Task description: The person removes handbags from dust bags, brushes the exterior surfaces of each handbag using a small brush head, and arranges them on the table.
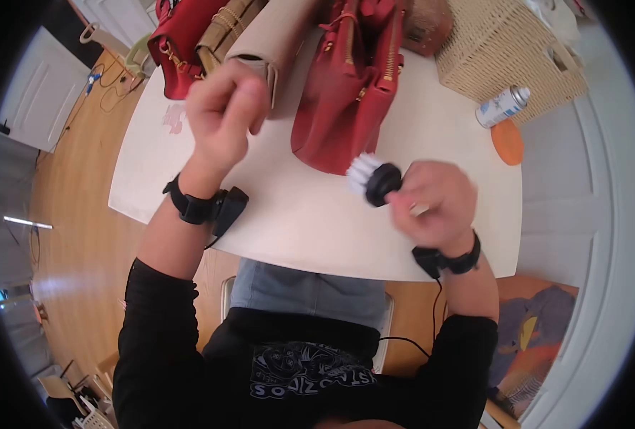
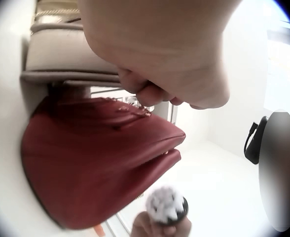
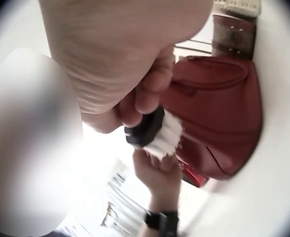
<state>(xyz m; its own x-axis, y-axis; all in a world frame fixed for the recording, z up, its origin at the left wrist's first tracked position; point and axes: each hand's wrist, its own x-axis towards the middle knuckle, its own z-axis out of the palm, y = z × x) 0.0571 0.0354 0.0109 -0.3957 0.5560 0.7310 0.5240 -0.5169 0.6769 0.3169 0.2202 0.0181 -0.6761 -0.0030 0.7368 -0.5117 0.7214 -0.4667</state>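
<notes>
A round brush (image 1: 374,179) with white bristles and a black back is pinched in the fingers of my right hand (image 1: 435,204), raised over the table near its front edge. In the right wrist view the brush (image 3: 155,133) has its bristles turned away from the palm. My left hand (image 1: 228,111) is held up left of the red handbag (image 1: 339,107), its fingers curled with nothing visible in them. The left wrist view shows the red handbag (image 2: 95,163) standing below the left hand (image 2: 164,59), apart from it. Neither hand touches the bag.
More bags stand along the back, among them a beige one (image 1: 278,39) and a red one (image 1: 178,43). At the back right are a wicker basket (image 1: 503,57), a spray can (image 1: 502,107) and an orange oval item (image 1: 508,141). The white table (image 1: 303,236) has curved edges.
</notes>
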